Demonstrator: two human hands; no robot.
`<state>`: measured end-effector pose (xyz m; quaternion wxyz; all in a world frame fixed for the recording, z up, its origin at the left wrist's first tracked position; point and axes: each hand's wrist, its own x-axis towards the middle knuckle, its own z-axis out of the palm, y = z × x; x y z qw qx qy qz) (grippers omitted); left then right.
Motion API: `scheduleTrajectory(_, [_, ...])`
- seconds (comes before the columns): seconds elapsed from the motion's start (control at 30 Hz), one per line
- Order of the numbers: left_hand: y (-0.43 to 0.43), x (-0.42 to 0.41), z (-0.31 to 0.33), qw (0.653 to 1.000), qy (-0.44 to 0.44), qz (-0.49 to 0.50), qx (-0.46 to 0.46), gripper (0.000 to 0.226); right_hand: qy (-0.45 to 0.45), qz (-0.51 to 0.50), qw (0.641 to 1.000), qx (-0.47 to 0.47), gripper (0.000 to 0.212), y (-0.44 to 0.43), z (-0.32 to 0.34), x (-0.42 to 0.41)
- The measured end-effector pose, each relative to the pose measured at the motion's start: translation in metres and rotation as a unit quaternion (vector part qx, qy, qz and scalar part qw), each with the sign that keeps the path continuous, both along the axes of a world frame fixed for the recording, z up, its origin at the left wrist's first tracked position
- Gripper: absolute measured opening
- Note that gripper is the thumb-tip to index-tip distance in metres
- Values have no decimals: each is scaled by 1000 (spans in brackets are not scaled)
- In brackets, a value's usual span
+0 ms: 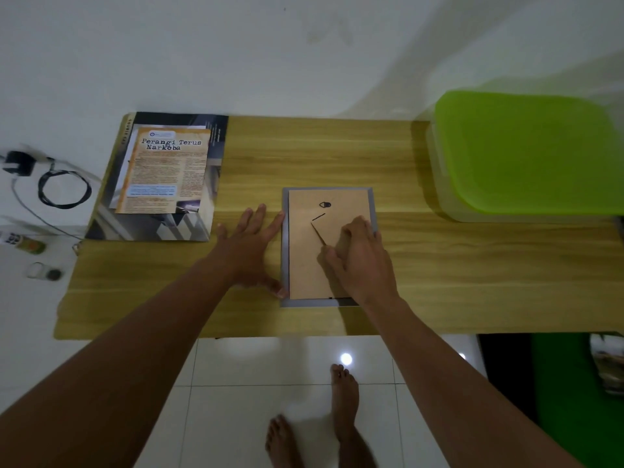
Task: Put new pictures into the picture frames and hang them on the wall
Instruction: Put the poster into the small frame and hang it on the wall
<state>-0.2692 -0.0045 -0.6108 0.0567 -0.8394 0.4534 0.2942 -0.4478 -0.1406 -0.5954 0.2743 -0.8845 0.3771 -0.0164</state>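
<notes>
Wooden table [337, 153], right fingers [354, 230] pinching frame stand [329, 232]

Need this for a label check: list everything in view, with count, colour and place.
table: one, light wood, centre
frame: one, grey, brown back, face down mid-table
leaflet: one, orange, on magazine
magazine: one, dark, table's left end
box: one, green lid, table's right end
charger: one, black, coiled cable, floor left
containers: two, blurred, floor left
feet: two, bare, white tiles
left hand: one, flat on table, touching frame's left edge
right hand: one, curled on frame's back
</notes>
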Motion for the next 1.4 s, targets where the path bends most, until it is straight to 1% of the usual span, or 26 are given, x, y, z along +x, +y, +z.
scheduleTrajectory(0.1, [0, -2, 1, 1000, -1, -5, 0, 153, -7, -4, 1000, 4, 42, 0, 0, 0])
scheduleTrajectory(0.2, [0, -1, 0, 1000, 2, -3, -3, 153, -7, -8, 1000, 7, 44, 1, 0, -1])
scheduleTrajectory(0.33, [0, -1, -2, 1000, -3, -4, -1, 153, 37, 22, 999, -22, 49, 1, 1, 0])
scheduleTrajectory(0.43, [0, -1, -2, 1000, -1, -6, 0, 153, 41, 35, 997, -48, 42, 0, 2, 1])
scheduleTrajectory(0.53, [0, -1, 0, 1000, 0, -7, 3, 153, 44, 43, 997, -48, 42, -2, 3, 5])
scheduleTrajectory(0.73, [-1, -2, 0, 1000, -3, -7, 7, 153, 6, -1, 1000, -8, 40, -4, 5, 10])
scheduleTrajectory(1.0, [-1, -2, 0, 1000, -10, -8, 2, 151, -7, 1, 1000, 22, 37, -9, 20, 9])
scheduleTrajectory(1.13, [-1, -2, 1, 1000, -10, -10, 11, 152, -6, -11, 1000, 23, 34, -17, 35, 4])
scheduleTrajectory(1.23, [-5, 0, 3, 1000, -9, -13, 18, 151, -36, -31, 999, 24, 35, -27, 47, 5])
scheduleTrajectory(1.33, [-7, 2, 4, 999, -7, -17, 28, 149, -55, -41, 998, 0, 37, -42, 59, 13])
scheduleTrajectory(1.4, [-7, 4, 6, 999, -2, -17, 33, 149, -45, -43, 998, -20, 37, -53, 65, 20])
